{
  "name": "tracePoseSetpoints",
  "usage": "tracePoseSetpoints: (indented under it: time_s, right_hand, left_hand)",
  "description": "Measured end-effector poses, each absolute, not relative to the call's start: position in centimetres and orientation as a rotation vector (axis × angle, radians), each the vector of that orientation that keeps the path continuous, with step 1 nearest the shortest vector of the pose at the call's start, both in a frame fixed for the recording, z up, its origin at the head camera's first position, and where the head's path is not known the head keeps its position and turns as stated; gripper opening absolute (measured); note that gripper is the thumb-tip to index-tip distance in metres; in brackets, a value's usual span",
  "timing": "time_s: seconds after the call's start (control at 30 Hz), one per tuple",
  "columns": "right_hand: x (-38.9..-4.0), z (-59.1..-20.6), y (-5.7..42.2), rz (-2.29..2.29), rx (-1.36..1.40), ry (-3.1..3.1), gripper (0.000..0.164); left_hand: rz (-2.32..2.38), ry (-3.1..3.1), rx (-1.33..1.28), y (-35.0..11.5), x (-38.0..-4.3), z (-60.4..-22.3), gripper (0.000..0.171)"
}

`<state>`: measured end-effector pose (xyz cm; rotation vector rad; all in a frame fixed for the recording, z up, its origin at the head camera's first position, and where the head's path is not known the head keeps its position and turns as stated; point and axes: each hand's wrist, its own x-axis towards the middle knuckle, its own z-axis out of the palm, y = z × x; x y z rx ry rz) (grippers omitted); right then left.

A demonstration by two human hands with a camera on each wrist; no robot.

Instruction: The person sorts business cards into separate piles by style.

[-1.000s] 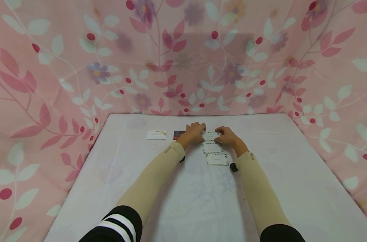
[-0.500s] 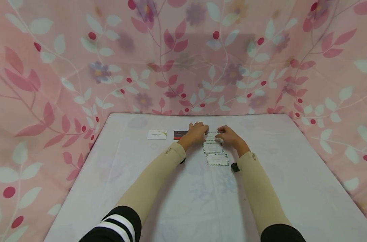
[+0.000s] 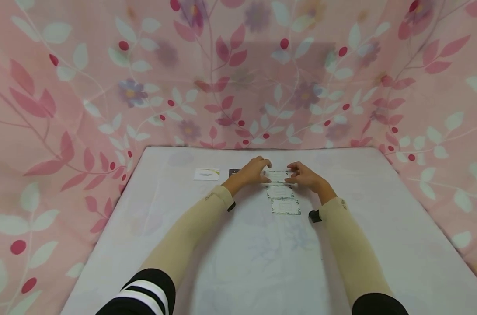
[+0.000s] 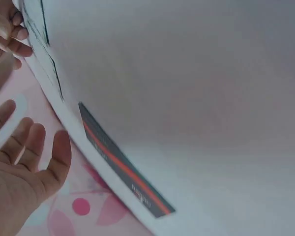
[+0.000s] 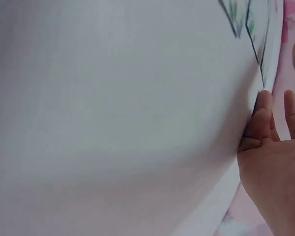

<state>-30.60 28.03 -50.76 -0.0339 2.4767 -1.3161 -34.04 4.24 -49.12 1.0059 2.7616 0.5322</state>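
In the head view three white cards with leafy green borders lie in a column: a far card (image 3: 277,176), a middle card (image 3: 280,191) and a near card (image 3: 286,206). My left hand (image 3: 255,170) is at the left end of the far card, its thumb and fingers apart; in the left wrist view this hand (image 4: 19,177) has loosely bent fingers and holds nothing. At the opposite end of that card is my right hand (image 3: 306,177), thumb tip right at the edge. The right wrist view shows the right hand (image 5: 273,142) with relaxed fingers beside the cards.
A dark card with a red stripe (image 4: 123,164) lies left of the column, partly covered by my left hand in the head view. Farther left is a white business card (image 3: 207,174). The white-covered table (image 3: 242,262) meets a pink floral cloth (image 3: 230,87) at the back.
Both hands have drawn slightly apart, the left one leftward and the right one rightward. More of the far card shows between them. The cards stay in their column.
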Motion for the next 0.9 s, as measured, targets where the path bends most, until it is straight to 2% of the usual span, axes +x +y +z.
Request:
tracePoseSetpoints:
  time_s: [0.13,0.23,0.5,0.77,0.9]
  right_hand:
    - [-30.2,-50.3,28.8,-1.299,-0.15,2.546,0.061]
    - [-29.5,-50.0,29.0,-1.282,-0.233,2.603,0.056]
    - [-27.2,-49.1,28.8,-1.383,-0.28,2.612,0.048]
    - [-27.3,-50.5,28.8,-1.375,-0.237,2.492,0.044]
    - [-27.3,-51.0,28.8,-1.305,-0.255,2.494,0.045]
  left_hand:
    - [0.586,2.737,1.084,3.4,-33.5,-48.7,0.064]
    - [0.636,2.707,1.122,2.9,-33.1,-48.2,0.066]
    - [0.765,2.566,1.071,2.9,-32.1,-47.6,0.055]
    - [0.64,2.468,1.053,3.4,-32.1,-49.1,0.042]
    - [0.632,2.476,1.044,3.6,-31.8,-49.6,0.043]
